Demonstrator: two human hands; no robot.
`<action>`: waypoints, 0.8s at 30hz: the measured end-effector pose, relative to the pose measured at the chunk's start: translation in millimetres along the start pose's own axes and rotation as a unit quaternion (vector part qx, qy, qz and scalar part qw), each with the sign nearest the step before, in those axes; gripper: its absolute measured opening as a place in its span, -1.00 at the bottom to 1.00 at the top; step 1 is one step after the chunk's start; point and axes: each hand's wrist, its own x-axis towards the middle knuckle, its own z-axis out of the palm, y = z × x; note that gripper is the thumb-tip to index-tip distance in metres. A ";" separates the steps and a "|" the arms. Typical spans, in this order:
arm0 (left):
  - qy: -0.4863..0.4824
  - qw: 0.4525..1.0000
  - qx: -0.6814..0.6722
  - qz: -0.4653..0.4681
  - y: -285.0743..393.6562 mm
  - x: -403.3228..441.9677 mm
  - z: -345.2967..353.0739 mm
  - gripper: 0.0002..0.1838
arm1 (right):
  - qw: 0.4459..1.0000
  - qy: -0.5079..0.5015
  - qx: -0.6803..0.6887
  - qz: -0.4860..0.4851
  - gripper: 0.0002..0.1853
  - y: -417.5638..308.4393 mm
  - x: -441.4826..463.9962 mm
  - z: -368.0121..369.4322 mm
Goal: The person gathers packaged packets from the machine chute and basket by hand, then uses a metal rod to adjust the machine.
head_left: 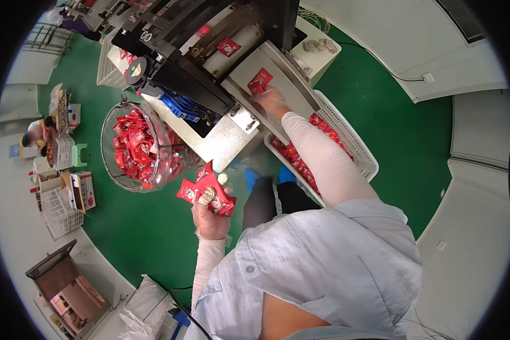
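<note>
Several red packets (209, 184) are bunched in my left hand (211, 220), its fingers wrapped round them, with a pale lump among them. My right hand (272, 101) reaches over the metal chute (289, 79) of the machine, its fingertips on a single red packet (260, 81). Farther up the machine another red packet (228, 47) lies near a pale roller. Below my right forearm stands a white basket (365, 156) holding many red packets.
A round clear-lined bin (105, 153) of red packets stands left of the machine table (224, 141). Crates (59, 212), boxes and a green stool (80, 154) are at the far left, beside another person (37, 133). A white sack (147, 300) lies at lower left.
</note>
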 end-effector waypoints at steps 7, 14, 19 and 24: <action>-0.063 0.996 -0.052 -0.040 -8.2 8.9 -0.2 -0.47 | 0.970 -0.142 0.196 -0.040 -0.60 -23.9 -63.5 -52.3; -0.123 0.977 -0.076 -0.156 -24.0 23.8 26.9 -0.28 | 0.903 -0.344 0.245 -0.080 -0.72 -66.2 -172.8 -94.8; -0.111 0.978 -0.102 -0.141 -26.1 20.4 39.5 -0.33 | 0.879 -0.424 0.119 -0.181 -0.69 -61.1 -194.1 -105.2; -0.139 0.976 -0.095 -0.135 -17.0 20.7 44.1 -0.30 | 0.869 -0.396 -0.122 -0.271 -0.80 -92.3 -205.9 -131.5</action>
